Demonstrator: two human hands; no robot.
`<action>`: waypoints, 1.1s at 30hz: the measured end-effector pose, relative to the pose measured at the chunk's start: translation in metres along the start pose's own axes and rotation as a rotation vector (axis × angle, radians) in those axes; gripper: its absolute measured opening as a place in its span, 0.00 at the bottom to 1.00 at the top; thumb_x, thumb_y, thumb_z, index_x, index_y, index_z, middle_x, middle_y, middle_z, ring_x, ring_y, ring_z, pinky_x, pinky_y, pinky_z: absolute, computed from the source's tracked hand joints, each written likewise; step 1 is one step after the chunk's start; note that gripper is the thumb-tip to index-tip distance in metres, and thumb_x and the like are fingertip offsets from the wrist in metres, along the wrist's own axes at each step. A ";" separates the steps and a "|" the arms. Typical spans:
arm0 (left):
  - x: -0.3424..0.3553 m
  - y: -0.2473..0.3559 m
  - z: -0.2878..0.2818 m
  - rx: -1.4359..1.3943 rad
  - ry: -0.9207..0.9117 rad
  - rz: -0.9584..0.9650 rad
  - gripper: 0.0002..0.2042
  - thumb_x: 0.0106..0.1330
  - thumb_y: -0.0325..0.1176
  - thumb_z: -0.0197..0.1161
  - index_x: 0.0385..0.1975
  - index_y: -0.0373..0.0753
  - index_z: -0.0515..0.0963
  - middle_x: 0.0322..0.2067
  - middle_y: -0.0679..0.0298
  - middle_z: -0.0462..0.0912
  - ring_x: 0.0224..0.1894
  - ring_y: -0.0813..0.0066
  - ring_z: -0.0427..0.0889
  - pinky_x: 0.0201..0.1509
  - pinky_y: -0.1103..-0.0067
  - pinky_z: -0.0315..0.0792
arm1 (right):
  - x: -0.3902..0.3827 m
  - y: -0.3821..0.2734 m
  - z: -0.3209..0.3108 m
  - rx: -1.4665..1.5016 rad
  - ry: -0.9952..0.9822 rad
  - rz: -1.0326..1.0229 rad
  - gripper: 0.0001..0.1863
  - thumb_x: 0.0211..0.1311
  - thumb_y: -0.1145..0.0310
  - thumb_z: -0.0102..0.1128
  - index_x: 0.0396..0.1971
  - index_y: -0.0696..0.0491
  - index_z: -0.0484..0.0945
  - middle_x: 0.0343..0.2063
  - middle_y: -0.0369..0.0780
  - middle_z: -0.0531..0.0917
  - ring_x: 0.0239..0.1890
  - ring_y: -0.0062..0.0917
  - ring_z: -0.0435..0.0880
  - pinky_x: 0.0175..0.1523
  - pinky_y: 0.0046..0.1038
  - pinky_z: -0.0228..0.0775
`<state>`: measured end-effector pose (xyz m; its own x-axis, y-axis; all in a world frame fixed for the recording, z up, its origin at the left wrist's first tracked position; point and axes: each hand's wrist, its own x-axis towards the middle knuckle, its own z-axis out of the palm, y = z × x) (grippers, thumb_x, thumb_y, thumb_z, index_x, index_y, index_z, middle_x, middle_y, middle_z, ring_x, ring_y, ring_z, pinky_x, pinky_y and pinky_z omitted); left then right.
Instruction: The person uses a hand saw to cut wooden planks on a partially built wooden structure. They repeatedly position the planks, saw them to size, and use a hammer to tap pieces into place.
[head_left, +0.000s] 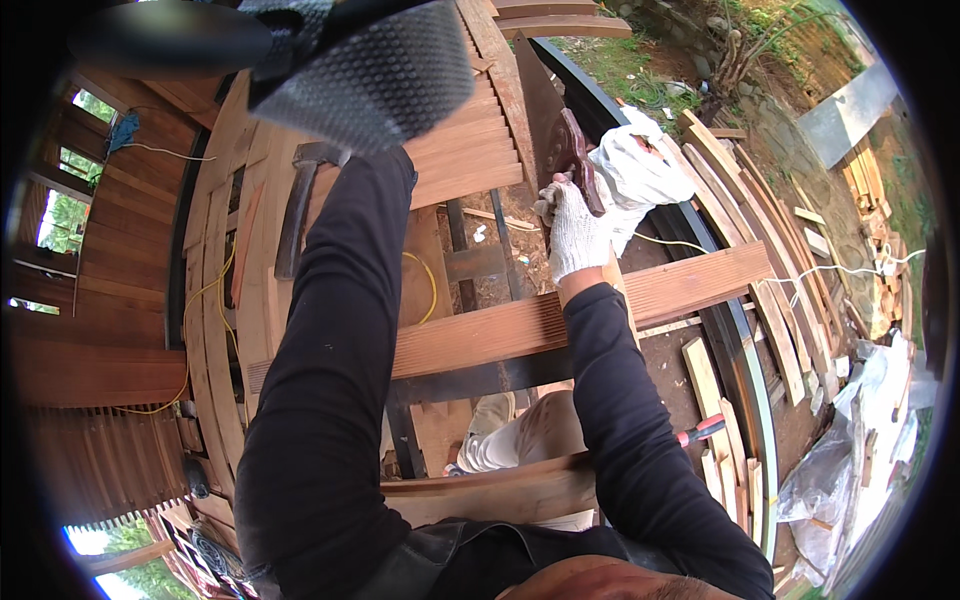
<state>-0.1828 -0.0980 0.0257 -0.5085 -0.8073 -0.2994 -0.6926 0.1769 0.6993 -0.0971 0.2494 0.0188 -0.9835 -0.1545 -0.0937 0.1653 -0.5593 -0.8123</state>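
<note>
My right hand (578, 235), in a white knitted work glove, is closed round the reddish-brown handle of a handsaw (535, 100). The broad, brownish blade points away from me, along the right edge of ribbed deck boards (450, 165). My left arm (345, 290) stretches forward over those boards. A blurred grey, dimpled thing (390, 85) close to the camera covers my left hand, so its fingers and anything in them are hidden. A crumpled white sack (640, 175) lies just right of the saw handle. Below my right glove, a grooved plank (480, 335) spans the dark frame.
A hammer (296, 215) lies on boards left of my left arm. A yellow cord (222, 290) trails there. Gaps open between the dark beams (450, 385). On the right are stacked timber strips (750, 220), a red-and-black tool handle (702, 430) and clear plastic sheeting (835, 480).
</note>
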 end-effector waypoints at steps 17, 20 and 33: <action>-0.273 -0.161 -0.067 -0.855 -0.276 -0.013 0.06 0.75 0.34 0.63 0.36 0.42 0.77 0.30 0.67 0.84 0.29 0.79 0.85 0.29 0.83 0.74 | -0.008 -0.005 0.018 -0.074 0.001 -0.024 0.04 0.68 0.74 0.66 0.38 0.54 0.79 0.25 0.34 0.83 0.23 0.17 0.81 0.27 0.21 0.72; -0.335 -0.230 -0.088 -0.759 -0.275 -0.109 0.05 0.76 0.33 0.63 0.41 0.40 0.77 0.35 0.63 0.86 0.35 0.77 0.87 0.34 0.81 0.80 | -0.013 -0.013 0.021 -0.112 -0.009 -0.004 0.06 0.69 0.74 0.66 0.42 0.55 0.79 0.26 0.34 0.83 0.25 0.19 0.84 0.30 0.21 0.78; -0.262 -0.197 -0.114 -0.572 -0.329 -0.150 0.22 0.74 0.42 0.67 0.60 0.36 0.73 0.41 0.61 0.85 0.41 0.70 0.89 0.42 0.76 0.84 | -0.002 -0.006 0.017 -0.051 0.001 0.015 0.05 0.67 0.75 0.67 0.40 0.55 0.80 0.26 0.35 0.83 0.21 0.18 0.80 0.25 0.21 0.71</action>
<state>0.1456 0.0147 0.0402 -0.6204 -0.5700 -0.5388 -0.4340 -0.3227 0.8411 -0.0945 0.2391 0.0333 -0.9810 -0.1622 -0.1067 0.1764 -0.5148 -0.8390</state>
